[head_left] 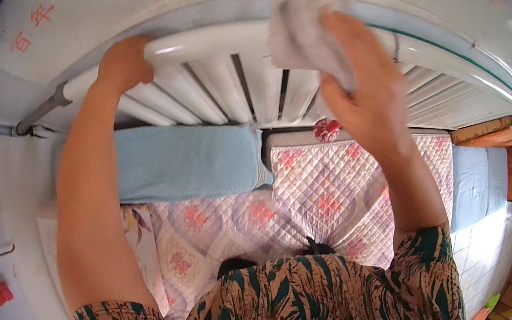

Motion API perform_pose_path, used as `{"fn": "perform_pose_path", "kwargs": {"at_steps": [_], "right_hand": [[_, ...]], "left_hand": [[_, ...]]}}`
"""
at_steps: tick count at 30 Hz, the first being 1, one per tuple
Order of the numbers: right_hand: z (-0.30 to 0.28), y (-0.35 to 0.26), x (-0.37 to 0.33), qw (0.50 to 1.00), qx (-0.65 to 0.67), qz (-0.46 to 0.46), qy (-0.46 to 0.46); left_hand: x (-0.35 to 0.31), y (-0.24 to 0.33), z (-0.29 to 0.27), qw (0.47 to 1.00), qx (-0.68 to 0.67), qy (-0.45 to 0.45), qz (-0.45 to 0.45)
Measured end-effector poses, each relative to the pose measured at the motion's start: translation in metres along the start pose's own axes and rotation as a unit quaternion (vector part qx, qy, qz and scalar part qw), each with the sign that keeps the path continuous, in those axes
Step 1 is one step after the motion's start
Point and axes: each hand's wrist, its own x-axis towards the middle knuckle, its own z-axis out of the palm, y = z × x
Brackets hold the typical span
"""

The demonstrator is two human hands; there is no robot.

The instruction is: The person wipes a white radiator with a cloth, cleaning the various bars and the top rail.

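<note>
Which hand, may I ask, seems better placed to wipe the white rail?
Probably the right hand: it holds the cloth at the white rail, which the left hand grasps.

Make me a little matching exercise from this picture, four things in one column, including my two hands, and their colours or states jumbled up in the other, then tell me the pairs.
Column one:
1. Left hand
2. Right hand
3. Towel-like cover
4. Quilted bedding

Column two:
A. Plain light blue
B. Holding a pale cloth
C. Pale, with pinkish-red flowers
D. Gripping the white rail

Right pairs: 1-D, 2-B, 3-A, 4-C.
</note>
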Motion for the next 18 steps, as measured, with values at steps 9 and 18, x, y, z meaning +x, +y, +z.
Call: {"fn": "perform_pose_path", "kwargs": {"at_steps": [9,18], "right_hand": [[-0.013,0.041,-0.013,0.971,-0.143,0.156,-0.111],[-0.084,0.152,-0.066,0.967,-0.119,0.226,0.018]], "left_hand": [[-0.001,-0.003,0.001,1.000,0.001,0.000,-0.015],[-0.001,-0.007,0.001,1.000,-0.003,0.016,-0.014]]}}
